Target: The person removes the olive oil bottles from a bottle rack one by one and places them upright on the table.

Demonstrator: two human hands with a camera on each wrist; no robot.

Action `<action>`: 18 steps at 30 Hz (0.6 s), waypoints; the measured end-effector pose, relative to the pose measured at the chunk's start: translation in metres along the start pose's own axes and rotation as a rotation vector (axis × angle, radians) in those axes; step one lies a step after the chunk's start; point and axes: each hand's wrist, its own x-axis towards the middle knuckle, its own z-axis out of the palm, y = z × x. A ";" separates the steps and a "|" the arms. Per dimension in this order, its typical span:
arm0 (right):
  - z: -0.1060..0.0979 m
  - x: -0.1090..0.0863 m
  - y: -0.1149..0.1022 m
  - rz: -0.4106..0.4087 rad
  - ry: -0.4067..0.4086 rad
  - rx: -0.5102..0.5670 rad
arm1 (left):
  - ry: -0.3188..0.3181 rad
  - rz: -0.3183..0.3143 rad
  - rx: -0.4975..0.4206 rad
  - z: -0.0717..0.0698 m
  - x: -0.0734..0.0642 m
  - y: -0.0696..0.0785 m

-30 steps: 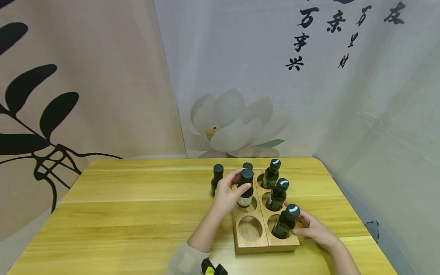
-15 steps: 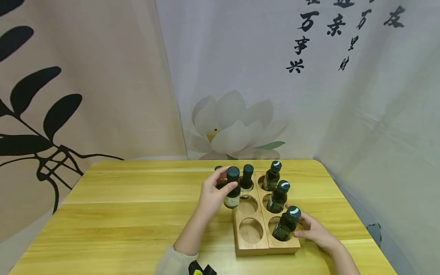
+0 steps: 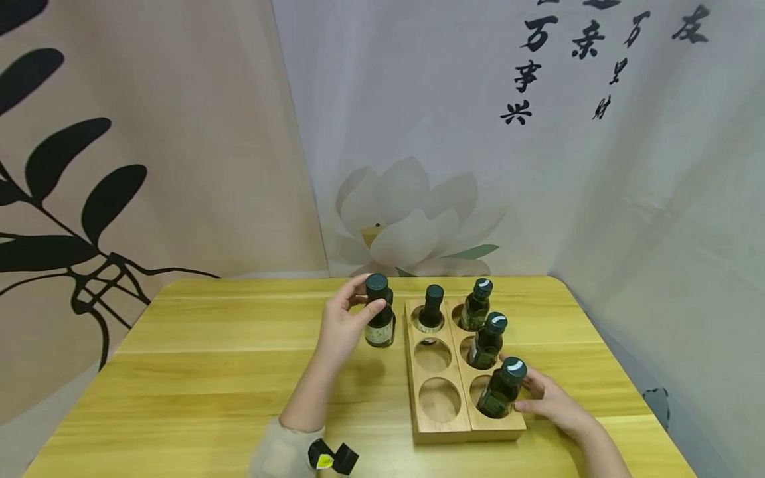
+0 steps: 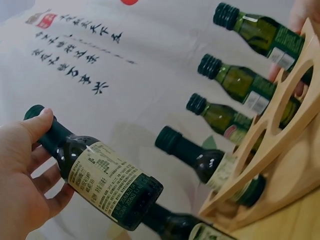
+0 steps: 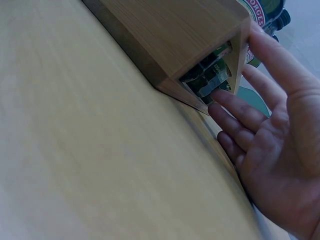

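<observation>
My left hand (image 3: 342, 325) holds a small dark bottle (image 3: 380, 332) by its capped neck, left of the wooden rack. Its cream label (image 4: 102, 175) is covered in small print. Behind it stands another dark bottle (image 4: 187, 227), mostly hidden in the head view. In the rack's left block (image 3: 442, 437), a dark-capped bottle (image 3: 431, 311) sits in the far hole; the middle and near holes are vacant. Green bottles fill all three holes of the right block (image 3: 496, 435). My right hand (image 3: 552, 401) touches that block's outer side beside the near green bottle (image 3: 501, 392), fingers loosely extended.
The rack stands on a yellow wooden table (image 3: 209, 378), towards its right side. A cloth backdrop (image 3: 430, 133) with a lotus print and dark characters hangs behind the table's far edge. A black device (image 3: 331, 458) is strapped at the left sleeve.
My left hand has taken the dark bottle from over the rack's middle left hole leftward, clear of the rack. The right hand stays at the rack's side.
</observation>
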 end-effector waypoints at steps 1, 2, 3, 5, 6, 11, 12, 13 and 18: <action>-0.001 0.000 0.000 0.004 0.001 0.000 | 0.003 0.006 0.000 -0.002 0.002 0.002; -0.001 0.001 0.000 0.008 0.003 0.001 | 0.009 0.018 0.007 -0.004 0.003 0.006; -0.001 0.001 -0.001 0.012 0.004 0.001 | 0.013 0.030 0.014 -0.006 0.004 0.010; -0.002 0.001 -0.001 0.012 0.003 0.002 | 0.026 0.049 0.027 -0.010 0.006 0.020; -0.002 0.001 0.000 0.008 0.000 0.000 | 0.032 0.053 0.035 -0.011 0.006 0.024; -0.002 -0.001 0.001 -0.012 -0.010 -0.001 | 0.053 0.045 0.056 -0.019 0.011 0.037; -0.002 -0.001 0.001 -0.012 -0.010 0.000 | 0.056 0.043 0.054 -0.021 0.013 0.037; -0.002 -0.001 0.001 -0.010 -0.010 0.002 | 0.060 0.047 0.050 -0.022 0.014 0.037; -0.002 -0.001 0.003 0.009 -0.009 0.003 | 0.083 0.065 0.044 -0.027 0.021 0.031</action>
